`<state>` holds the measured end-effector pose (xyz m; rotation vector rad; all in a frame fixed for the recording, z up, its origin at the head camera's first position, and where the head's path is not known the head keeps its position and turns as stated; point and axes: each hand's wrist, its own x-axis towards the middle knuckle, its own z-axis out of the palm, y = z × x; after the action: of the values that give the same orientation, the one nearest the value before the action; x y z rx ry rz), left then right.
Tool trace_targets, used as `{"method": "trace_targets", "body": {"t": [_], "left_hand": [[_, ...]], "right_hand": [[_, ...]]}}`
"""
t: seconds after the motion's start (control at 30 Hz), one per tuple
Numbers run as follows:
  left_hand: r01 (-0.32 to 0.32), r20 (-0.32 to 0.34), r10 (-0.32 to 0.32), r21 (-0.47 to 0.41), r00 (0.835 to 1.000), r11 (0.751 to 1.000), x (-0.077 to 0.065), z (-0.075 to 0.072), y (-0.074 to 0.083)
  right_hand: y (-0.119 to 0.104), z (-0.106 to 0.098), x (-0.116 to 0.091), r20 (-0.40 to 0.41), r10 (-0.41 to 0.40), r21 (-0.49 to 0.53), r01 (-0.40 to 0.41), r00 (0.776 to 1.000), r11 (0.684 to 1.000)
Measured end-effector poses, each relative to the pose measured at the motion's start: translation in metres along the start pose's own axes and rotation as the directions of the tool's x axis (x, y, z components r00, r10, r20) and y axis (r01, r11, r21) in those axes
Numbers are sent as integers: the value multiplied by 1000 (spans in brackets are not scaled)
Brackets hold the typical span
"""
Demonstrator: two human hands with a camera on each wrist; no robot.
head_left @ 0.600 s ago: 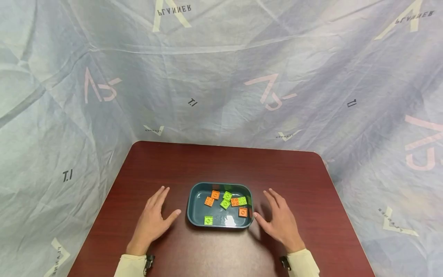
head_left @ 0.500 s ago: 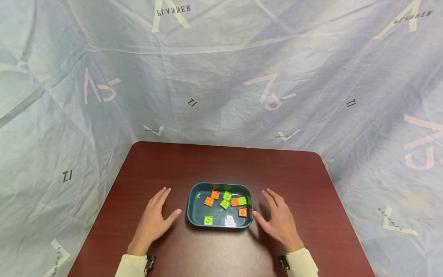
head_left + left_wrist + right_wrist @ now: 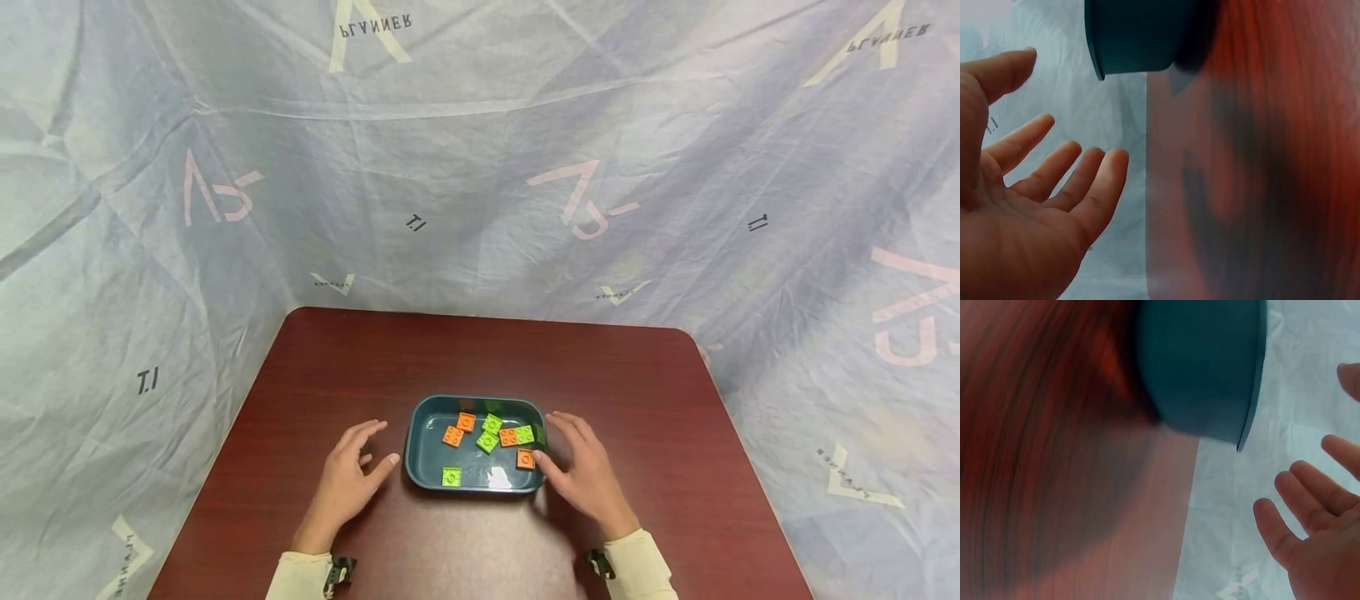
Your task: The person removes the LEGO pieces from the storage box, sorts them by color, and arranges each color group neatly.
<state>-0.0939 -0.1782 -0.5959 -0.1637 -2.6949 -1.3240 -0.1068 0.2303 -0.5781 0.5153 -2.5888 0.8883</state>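
A dark teal tray (image 3: 427, 483) lies on the table, holding several small orange and green toy bricks. One orange brick (image 3: 526, 459) is near its right wall, a green brick (image 3: 452, 477) near the front left, and a green brick (image 3: 488, 442) in the middle. My left hand (image 3: 348, 479) is left of the tray, fingers relaxed and holding nothing. On the other side, my right hand (image 3: 585, 471) has its thumb overlapping the tray's right rim in the head view, with nothing held. Both wrist views show the tray's outer side (image 3: 1135, 37) beyond spread, loosely bent fingers.
The reddish-brown wooden table (image 3: 360, 350) has rounded far corners. Pale grey printed sheeting (image 3: 480, 167) hangs behind it and along both sides. Each wrist carries a dark strap (image 3: 341, 573) next to a cream sleeve (image 3: 296, 577).
Both hands have moved inward toward the tray, the right thumb now reaching over its right rim. The left fingers have bent more. Tray and bricks stay in place.
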Motion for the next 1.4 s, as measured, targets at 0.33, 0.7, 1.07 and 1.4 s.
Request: {"method": "trace_targets", "body": {"t": [0.33,0.7,1.07,1.4], "left_hand": [[106,44,-101,-134,994,985,3,14,-2],[97,65,-89,-146,994,984,6,27,2],[86,78,-75,-149,994,985,8,34,4],[97,78,-85,-169,993,981,5,41,3]], "right_hand": [[-15,14,11,-7,-10,133,11,1000,991],[-30,28,23,157,152,364,-200,976,910],[-39,47,33,310,130,385,-249,942,889],[-45,65,39,439,56,371,-237,897,898]]}}
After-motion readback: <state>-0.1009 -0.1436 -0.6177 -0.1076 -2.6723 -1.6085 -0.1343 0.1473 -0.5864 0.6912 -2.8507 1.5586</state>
